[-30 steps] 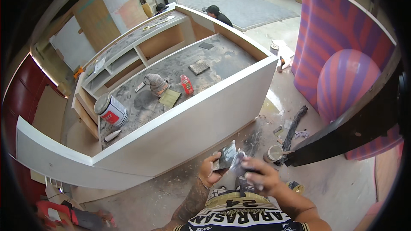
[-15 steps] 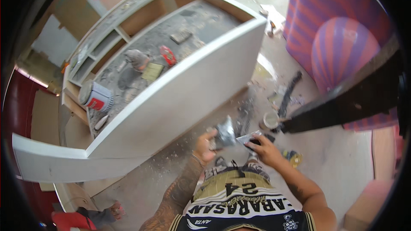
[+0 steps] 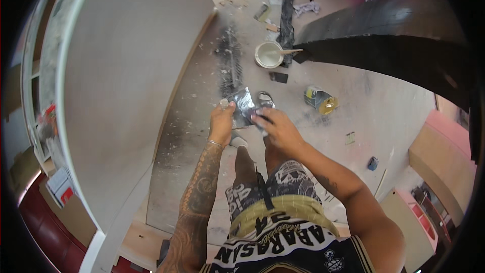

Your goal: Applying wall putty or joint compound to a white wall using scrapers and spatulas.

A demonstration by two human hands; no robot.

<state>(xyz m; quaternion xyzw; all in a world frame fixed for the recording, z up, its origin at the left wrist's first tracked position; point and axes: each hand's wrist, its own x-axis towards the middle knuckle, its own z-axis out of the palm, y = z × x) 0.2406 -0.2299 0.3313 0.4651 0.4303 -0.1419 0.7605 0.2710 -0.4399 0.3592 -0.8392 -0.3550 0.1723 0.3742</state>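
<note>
My left hand [image 3: 221, 121] is closed on the edge of a flat, shiny metal plate [image 3: 244, 98], held in front of my legs. A whitish lump sits at its fingertips. My right hand [image 3: 281, 130] is closed on a thin metal spreader blade [image 3: 262, 131], which is mostly hidden behind the fingers. Its fingertips are at the right edge of the plate; I cannot tell whether the two metal pieces touch. Past the hands, a white bucket [image 3: 257, 59] of pale paste stands on the floor, with a stick [image 3: 290, 51] lying across its rim.
A tall white cabinet panel [image 3: 121, 65] rises on my left. A thick black curved beam [image 3: 384, 28] spans the far right. On the floor lie a tin can [image 3: 314, 97], a dark block [image 3: 279, 77], black crumpled plastic [image 3: 288, 15] and a blue crumpled item [image 3: 373, 163].
My view has swung down and to the right, away from the cabinet's inside. My right hand has come in close, and its fingers now reach the plate in my left hand.
</note>
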